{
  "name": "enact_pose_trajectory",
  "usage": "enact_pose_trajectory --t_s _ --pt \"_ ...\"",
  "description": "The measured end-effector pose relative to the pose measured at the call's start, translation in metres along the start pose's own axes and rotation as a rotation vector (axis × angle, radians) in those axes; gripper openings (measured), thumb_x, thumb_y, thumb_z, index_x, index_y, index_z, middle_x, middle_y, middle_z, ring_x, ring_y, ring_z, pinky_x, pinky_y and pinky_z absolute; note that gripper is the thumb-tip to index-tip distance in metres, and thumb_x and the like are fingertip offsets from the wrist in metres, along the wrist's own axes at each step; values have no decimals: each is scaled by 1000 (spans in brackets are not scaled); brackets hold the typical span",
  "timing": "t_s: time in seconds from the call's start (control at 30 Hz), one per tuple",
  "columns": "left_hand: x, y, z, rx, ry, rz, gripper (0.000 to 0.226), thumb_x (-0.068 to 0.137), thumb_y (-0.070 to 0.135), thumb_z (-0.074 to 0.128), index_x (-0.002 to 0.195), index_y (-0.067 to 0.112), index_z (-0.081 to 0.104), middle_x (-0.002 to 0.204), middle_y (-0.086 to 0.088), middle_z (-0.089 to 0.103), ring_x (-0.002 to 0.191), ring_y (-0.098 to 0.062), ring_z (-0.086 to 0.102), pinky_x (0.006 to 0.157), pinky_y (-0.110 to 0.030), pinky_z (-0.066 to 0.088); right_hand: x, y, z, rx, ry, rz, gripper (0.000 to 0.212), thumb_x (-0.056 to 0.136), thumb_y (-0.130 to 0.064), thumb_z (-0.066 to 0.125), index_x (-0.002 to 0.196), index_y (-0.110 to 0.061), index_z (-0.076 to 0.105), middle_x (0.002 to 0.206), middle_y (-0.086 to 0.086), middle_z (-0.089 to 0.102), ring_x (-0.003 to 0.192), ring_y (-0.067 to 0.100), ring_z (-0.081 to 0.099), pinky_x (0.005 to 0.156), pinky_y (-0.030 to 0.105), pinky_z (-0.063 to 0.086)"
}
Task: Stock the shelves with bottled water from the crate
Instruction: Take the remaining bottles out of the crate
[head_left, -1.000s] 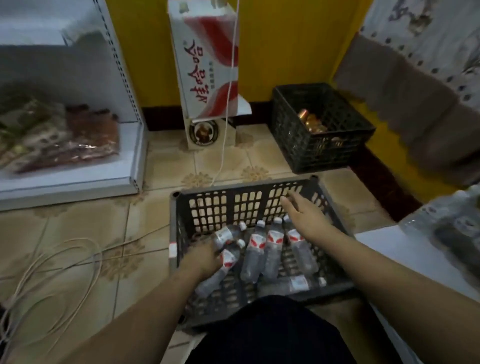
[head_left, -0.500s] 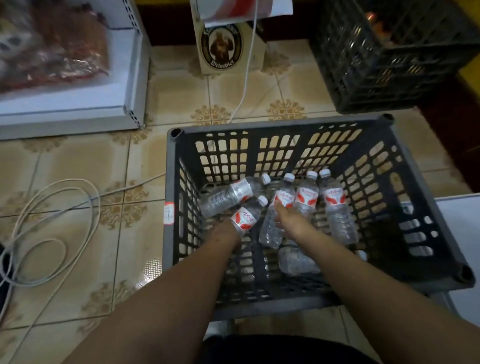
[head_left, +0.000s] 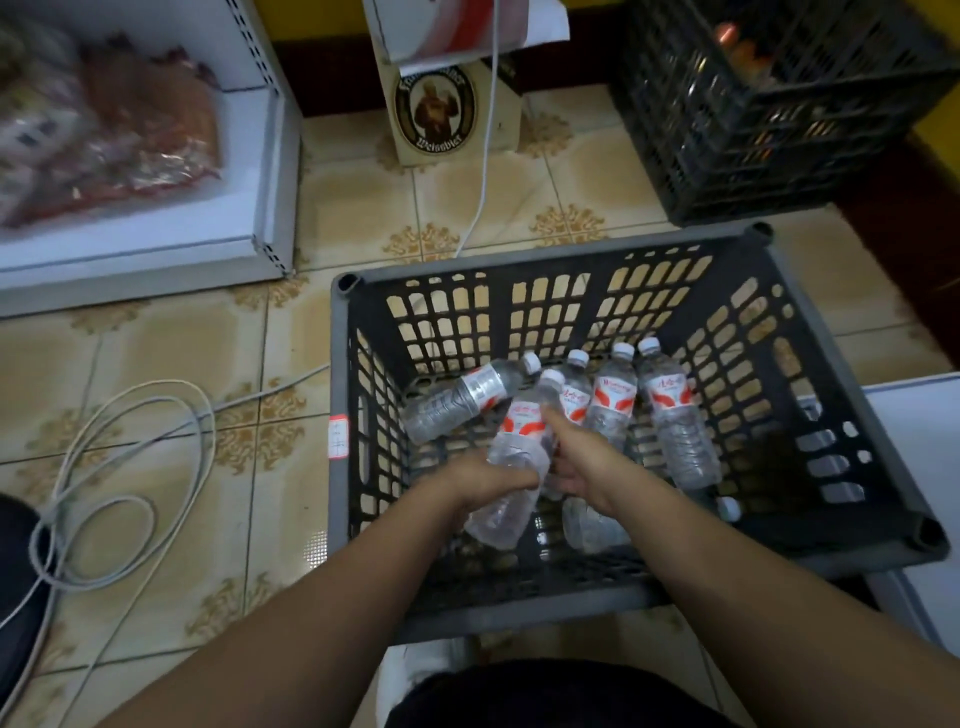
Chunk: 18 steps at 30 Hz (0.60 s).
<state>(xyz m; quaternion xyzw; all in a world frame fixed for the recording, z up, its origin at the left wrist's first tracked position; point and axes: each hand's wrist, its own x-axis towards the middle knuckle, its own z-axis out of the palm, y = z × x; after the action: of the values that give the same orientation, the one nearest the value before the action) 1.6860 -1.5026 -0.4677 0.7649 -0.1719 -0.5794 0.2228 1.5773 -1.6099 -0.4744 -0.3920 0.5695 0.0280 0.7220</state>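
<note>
While we look down through the head camera, the left hand (head_left: 483, 480) wraps its grip around the middle of a water bottle (head_left: 514, 457), tilted cap-up above the floor of the grey crate (head_left: 571, 270), which we read as a lift toward the white shelf (head_left: 156, 244) at far left. Our right hand (head_left: 582, 462) reaches in just beside it, fingers bent down among the other bottles (head_left: 675, 415); we cannot tell whether its grip has closed on one, since the fingertips are hidden. Loose bottles lie leaning on the crate bottom, one (head_left: 462, 397) on its side. Another near the right forearm is mostly covered. Packaged goods (head_left: 104, 130) on the shelf are blurred beyond naming.
</note>
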Motion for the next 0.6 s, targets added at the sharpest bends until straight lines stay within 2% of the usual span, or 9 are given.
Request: enact_pose_trajectory --t_s 0.1,0.2,0.33,0.4,0.5,0.6 --pt "-37 22 -3 52 -7 204 62 56 50 77 112 28 66 107 6 71 98 -15 67 93 -41 54 -31 -21 -4 129 52 -94 49 87 -58 61 111 -16 62 103 8 72 96 26 70 81 41 58" --pt "-83 53 -6 68 16 367 56 68 44 81 118 29 63 111 7 70 101 -11 66 95 -37 52 -78 -50 -16 120 122 -182 54 87 -63 57 110 -15 59 100 11 70 91 28 70 78 41 60" --pt "-152 98 -7 -72 -124 511 49 74 41 82 118 30 61 111 5 72 101 -13 70 97 -40 53 -167 -101 -40 7 209 -432 49 89 -54 61 103 -8 65 94 13 73 79 25 72 70 37 59" --pt "-186 119 -5 -143 -228 524 49 80 41 76 124 26 59 113 0 72 103 -20 69 96 -42 53 -222 -126 -55 -35 246 -580 45 91 -50 60 105 -7 64 97 13 71 82 23 70 65 33 57" --pt "-235 148 5 -227 -333 575 45 86 41 69 125 20 59 114 -8 71 105 -30 68 90 -43 55 -305 -153 -81 -91 319 -765 49 90 -54 59 114 -11 62 105 9 71 94 23 70 82 41 59" --pt "-289 184 25 -255 -317 714 47 83 41 69 123 18 60 108 -8 73 97 -29 71 77 -33 57 -382 -169 -107 -83 327 -881 46 92 -52 56 117 -14 61 108 7 71 98 22 69 84 40 58"
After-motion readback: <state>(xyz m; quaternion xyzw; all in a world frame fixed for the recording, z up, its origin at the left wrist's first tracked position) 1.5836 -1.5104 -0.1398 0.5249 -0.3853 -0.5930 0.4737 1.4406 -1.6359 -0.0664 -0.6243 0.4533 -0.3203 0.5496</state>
